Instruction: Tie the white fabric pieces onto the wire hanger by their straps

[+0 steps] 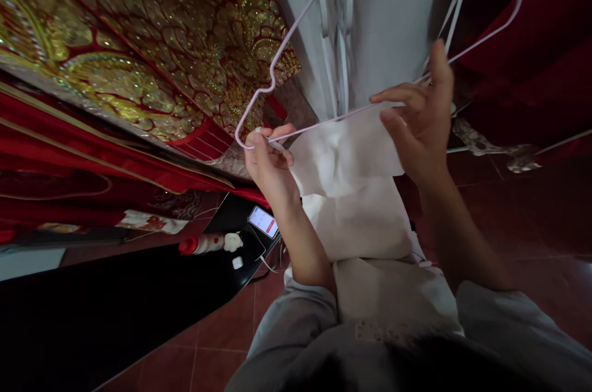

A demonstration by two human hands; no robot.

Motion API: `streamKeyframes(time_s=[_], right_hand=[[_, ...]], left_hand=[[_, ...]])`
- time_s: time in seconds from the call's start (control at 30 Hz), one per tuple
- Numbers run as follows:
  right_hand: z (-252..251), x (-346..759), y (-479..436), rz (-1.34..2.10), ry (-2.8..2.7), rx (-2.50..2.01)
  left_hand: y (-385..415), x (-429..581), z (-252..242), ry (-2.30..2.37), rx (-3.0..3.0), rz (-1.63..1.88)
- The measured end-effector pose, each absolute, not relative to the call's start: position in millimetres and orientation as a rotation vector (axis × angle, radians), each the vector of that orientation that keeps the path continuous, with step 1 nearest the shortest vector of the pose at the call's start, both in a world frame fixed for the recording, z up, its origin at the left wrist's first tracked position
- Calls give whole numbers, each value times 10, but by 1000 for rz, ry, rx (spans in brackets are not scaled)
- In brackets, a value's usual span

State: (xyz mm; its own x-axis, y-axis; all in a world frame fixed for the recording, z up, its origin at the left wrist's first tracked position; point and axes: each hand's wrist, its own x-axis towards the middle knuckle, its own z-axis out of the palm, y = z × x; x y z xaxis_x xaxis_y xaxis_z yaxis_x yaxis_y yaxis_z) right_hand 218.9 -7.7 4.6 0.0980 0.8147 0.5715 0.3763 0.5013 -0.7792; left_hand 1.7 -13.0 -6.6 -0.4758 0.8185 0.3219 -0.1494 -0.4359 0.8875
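Note:
A pale pink clothes hanger (300,19) spans the upper middle, tilted up to the right. My left hand (272,161) is closed around its lower left corner, with a bit of white strap by the fingers. My right hand (423,111) is beside the hanger's lower bar on the right, its thumb and fingers apart. A thin white strap (456,19) runs from the hanger's right notch down behind that hand. Below the bar hangs cream tiered cloth (361,216); how it joins the strap is hidden.
Gold-sequinned red garments (185,28) hang close on the left, and dark red cloth (546,65) on the right. A black table (139,293) at lower left bears a lit phone (263,221), a red-capped bottle (203,245) and a small white case (237,262).

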Motion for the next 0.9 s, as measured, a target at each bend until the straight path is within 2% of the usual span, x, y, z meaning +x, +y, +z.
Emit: streamKeyframes(time_s=[0.17, 0.3, 0.5, 0.63, 0.9], right_hand=[[155, 2298, 161, 759, -916, -1011], [345, 2362, 200, 864, -1018, -1060], [642, 2431, 249, 519, -1065, -948], [610, 2666, 487, 231, -1108, -888], [364, 2810, 639, 249, -1045, -897]], left_hand=[[-102, 43, -127, 1138, 1116, 1856], [-64, 76, -196, 1037, 1114, 1875], [-1, 77, -209, 1019, 1123, 1963], [4, 19, -184, 1007, 1128, 1951], [-78, 62, -79, 1016, 1088, 1989]])
